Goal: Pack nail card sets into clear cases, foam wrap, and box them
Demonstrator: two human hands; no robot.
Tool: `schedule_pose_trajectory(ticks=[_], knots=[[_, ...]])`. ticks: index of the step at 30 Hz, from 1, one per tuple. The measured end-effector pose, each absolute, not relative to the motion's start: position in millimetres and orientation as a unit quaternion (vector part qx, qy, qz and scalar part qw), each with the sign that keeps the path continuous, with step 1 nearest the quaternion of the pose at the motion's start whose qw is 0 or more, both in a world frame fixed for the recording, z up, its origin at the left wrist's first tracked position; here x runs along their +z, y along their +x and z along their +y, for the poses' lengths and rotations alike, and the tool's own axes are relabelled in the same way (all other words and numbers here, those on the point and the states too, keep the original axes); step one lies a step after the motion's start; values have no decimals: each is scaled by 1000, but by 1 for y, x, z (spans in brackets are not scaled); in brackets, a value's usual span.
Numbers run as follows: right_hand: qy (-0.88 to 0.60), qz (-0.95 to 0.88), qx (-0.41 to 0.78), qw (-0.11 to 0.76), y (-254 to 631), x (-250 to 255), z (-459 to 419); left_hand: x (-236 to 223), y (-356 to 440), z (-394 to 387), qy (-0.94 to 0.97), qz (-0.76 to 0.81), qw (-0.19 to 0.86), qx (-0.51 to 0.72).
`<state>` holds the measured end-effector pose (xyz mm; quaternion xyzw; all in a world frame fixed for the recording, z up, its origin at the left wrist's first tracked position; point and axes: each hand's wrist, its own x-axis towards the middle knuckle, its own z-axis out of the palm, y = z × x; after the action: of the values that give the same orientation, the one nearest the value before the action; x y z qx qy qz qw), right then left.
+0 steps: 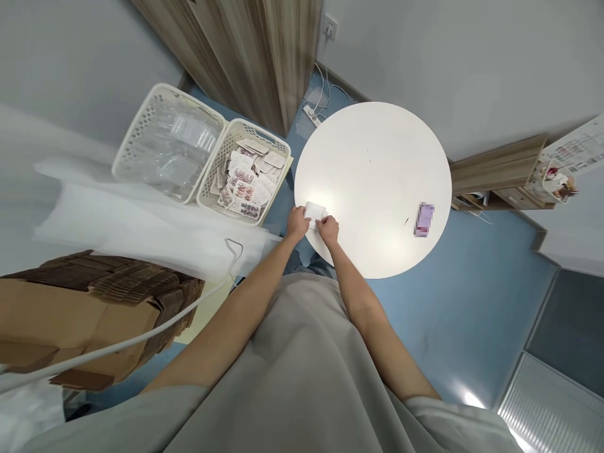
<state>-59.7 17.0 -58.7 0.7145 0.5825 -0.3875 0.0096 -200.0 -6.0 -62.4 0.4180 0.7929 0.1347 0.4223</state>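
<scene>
A small, flat white square (314,211), a card or packet I cannot tell which, is held over the near-left edge of the round white table (377,151). My left hand (297,223) is closed on its left side, fingers curled and thumb towards it. At its right lower edge, my right hand (328,229) pinches it in the same way. The fingers partly cover it, and its face looks blank from here. Just left of the table stands a cream basket (282,146) filled with printed cards (245,189).
Another cream basket (123,145) holds clear plastic packaging. White foam sheeting (141,220) and flattened cardboard boxes (70,314) lie to the left. A blurred purple item (424,220) rests at the table's right. Behind the table are a power strip (311,116) with cables and a wooden cabinet (255,56).
</scene>
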Motion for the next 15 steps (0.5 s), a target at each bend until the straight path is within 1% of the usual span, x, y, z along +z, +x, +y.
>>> schedule_pose_trajectory(ticks=[5, 9, 12, 15], knots=[[713, 600, -362, 35, -61, -47, 15, -57, -193, -6, 415, 793, 419, 152], [721, 596, -348, 64, -57, -32, 19, -45, -200, -7, 384, 784, 458, 167], [714, 612, -340, 24, -50, -14, 20, -27, -214, -20, 374, 755, 476, 252], [678, 653, -337, -24, -55, 9, 18, -1, -234, -46, 355, 731, 458, 360]])
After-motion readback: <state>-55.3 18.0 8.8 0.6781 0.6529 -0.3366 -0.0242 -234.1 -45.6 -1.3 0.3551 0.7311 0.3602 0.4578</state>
